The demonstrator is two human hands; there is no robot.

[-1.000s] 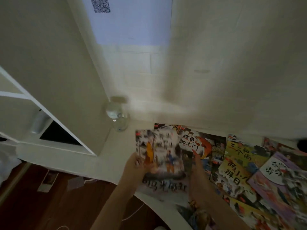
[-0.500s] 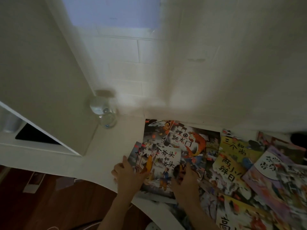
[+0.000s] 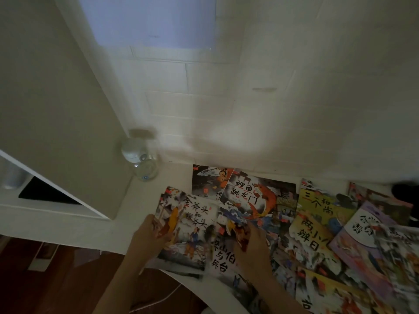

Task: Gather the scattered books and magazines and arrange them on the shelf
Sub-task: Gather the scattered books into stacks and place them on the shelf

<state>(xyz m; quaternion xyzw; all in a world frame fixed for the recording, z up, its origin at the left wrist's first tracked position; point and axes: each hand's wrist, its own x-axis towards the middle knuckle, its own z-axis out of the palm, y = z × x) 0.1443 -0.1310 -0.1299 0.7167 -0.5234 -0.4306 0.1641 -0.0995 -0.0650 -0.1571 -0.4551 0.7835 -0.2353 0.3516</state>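
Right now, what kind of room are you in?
Probably a bedroom or study corner at home. Children's picture books lie spread over a white desk against a white brick-pattern wall, with a white shelf unit and a water bottle beside them.

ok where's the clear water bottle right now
In the head view the clear water bottle stands left of centre on the white desk, against the wall beside the white shelf unit, left of the picture books.

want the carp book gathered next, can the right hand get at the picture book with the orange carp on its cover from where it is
Probably yes. The right hand rests on the overlapping books just below the picture book with the orange carp on its cover, which lies face up with nothing on its cover. Its lower edge seems tucked under neighbouring books, so it may need sliding out.
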